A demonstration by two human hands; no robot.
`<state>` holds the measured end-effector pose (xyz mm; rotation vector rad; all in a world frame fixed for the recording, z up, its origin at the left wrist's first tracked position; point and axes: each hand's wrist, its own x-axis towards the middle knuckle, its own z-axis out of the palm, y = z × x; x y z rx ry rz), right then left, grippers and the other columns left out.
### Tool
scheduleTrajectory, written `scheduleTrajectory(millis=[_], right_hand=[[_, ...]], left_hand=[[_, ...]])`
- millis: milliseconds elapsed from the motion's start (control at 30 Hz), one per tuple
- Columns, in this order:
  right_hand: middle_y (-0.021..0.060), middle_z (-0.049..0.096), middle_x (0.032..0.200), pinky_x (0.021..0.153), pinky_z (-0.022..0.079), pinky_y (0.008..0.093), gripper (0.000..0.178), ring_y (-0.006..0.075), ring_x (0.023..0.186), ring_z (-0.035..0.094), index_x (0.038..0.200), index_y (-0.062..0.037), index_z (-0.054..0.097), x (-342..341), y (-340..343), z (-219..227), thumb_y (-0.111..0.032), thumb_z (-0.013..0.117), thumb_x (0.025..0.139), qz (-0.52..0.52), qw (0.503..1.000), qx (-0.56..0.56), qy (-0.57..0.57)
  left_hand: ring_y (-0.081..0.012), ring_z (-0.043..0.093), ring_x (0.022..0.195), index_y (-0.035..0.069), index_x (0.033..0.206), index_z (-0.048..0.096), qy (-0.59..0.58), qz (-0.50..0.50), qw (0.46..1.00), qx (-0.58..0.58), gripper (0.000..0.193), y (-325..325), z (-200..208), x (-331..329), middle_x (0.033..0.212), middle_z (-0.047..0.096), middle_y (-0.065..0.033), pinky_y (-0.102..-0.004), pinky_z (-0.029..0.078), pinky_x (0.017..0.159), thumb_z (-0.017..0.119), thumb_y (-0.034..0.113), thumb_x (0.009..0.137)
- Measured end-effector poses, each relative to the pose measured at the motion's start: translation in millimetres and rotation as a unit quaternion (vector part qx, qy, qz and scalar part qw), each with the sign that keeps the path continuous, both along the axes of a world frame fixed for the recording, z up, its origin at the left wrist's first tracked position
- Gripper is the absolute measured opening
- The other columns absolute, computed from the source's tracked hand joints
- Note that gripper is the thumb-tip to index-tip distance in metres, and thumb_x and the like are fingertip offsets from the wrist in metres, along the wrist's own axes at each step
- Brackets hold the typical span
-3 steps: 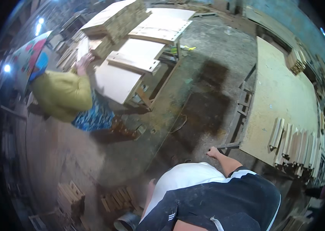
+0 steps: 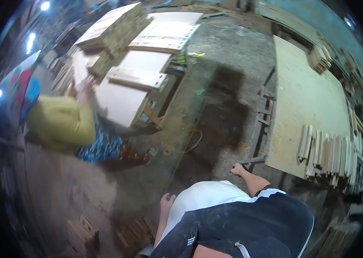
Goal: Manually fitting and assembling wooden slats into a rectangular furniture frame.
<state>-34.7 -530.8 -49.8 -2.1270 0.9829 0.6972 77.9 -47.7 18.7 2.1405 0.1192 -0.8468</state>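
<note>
My left hand [image 2: 167,200] hangs low beside my white shirt, its fingers curled in. A small dark spot shows at its fingertips, too small to name. My right hand [image 2: 236,170] is held out ahead of my right side in a loose fist, near the end of a metal bar [image 2: 253,160] under the board-topped table [image 2: 312,107]. I cannot tell whether the hand touches the bar, and whatever may be inside the fist is hidden.
At the left a person in a yellow-green top [image 2: 63,124] reaches to white boards [image 2: 121,101] on a workbench. Behind is a tall wood stack [image 2: 117,36]. Wood strips [image 2: 329,155] lie on the right table. Wood bundles [image 2: 82,232] stand on the floor at lower left.
My left hand has swung out from beside my body and shows more fully. The surroundings have shifted left in the picture. My right hand stays almost where it was.
</note>
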Motion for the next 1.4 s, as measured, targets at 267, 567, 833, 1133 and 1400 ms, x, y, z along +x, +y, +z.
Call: scheduleTrajectory(millis=[267,567,833,1133,1400], right_hand=[[0.0204,0.073,0.097,0.084,0.055,0.0418,0.042,0.0329,0.093,0.071,0.099,-0.0035,0.074,77,-22,20,-0.035,0.077,0.071,-0.145,0.984,0.001,-0.105],[0.0195,0.072,0.106,0.092,0.053,0.0394,0.047,0.0337,0.104,0.068,0.108,-0.0037,0.073,190,-164,22,-0.033,0.077,0.072,-0.179,0.971,0.02,-0.157],[0.013,0.072,0.102,0.072,0.055,0.0323,0.042,0.0186,0.086,0.069,0.119,-0.0015,0.066,373,-332,138,-0.022,0.075,0.083,-0.179,0.934,0.162,-0.264],[0.0089,0.066,0.111,0.08,0.058,0.0351,0.036,0.0183,0.096,0.068,0.128,-0.003,0.057,594,-467,232,-0.011,0.065,0.094,-0.229,0.799,0.379,-0.407],[0.0147,0.064,0.12,0.093,0.055,0.04,0.038,0.0264,0.11,0.065,0.131,0.0017,0.055,832,-540,308,-0.015,0.055,0.097,-0.038,0.761,0.436,-0.479]], left_hand=[[-0.0182,0.059,0.103,-0.005,0.135,0.052,-0.021,-0.062,0.966,-0.248,0.049,-146,97,199,0.118,0.062,-0.0124,-0.0319,0.047,0.092,0.067,0.017,0.094],[-0.017,0.06,0.103,-0.006,0.134,0.052,-0.083,-0.153,0.91,-0.378,0.046,-376,189,303,0.118,0.062,-0.0133,-0.0292,0.049,0.09,0.066,0.012,0.094],[-0.0214,0.06,0.112,-0.006,0.131,0.055,-0.201,-0.062,0.912,-0.353,0.038,-490,205,408,0.121,0.063,-0.0154,-0.0347,0.044,0.101,0.062,0.011,0.097],[-0.0266,0.051,0.128,-0.001,0.142,0.045,-0.31,0.254,0.865,-0.303,0.048,-567,225,545,0.139,0.052,-0.0175,-0.038,0.038,0.109,0.057,0.019,0.099],[-0.0356,0.042,0.136,-0.008,0.146,0.033,-0.388,0.438,0.758,-0.288,0.063,-571,163,659,0.147,0.039,-0.0243,-0.0452,0.032,0.114,0.047,0.035,0.102]])
